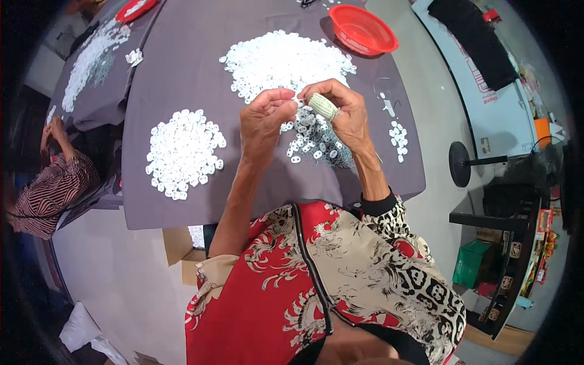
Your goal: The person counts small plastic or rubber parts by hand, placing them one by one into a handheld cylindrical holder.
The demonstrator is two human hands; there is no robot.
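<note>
Head view: a pale green ribbed cylinder [323, 106] is gripped between the curled fingers and thumb of the right hand [350, 118], held above the table's middle. At its nine o'clock, the left hand [264, 118] is held with thumb and forefinger bent toward each other; whether a piece is pinched there cannot be told. At six o'clock, just below, white two-holed pieces [296, 159] are strewn beside a blue-grey tangle of fine fibres [344, 159]. The largest white heap [280, 58] is spread at eleven o'clock, a smaller white heap [182, 155] at eight, and a loose white cluster [398, 140] at four. A red basket [363, 30] is set at one o'clock on the grey tablecloth [261, 201]. Far out at nine, a co-worker's hands [56, 131] are seen.

The cylinder could be dropped if the right grip were loosened. Small pieces could be lost in the fibres if let fall there, and neighbouring piles could be mixed by a dragged wrist.
</note>
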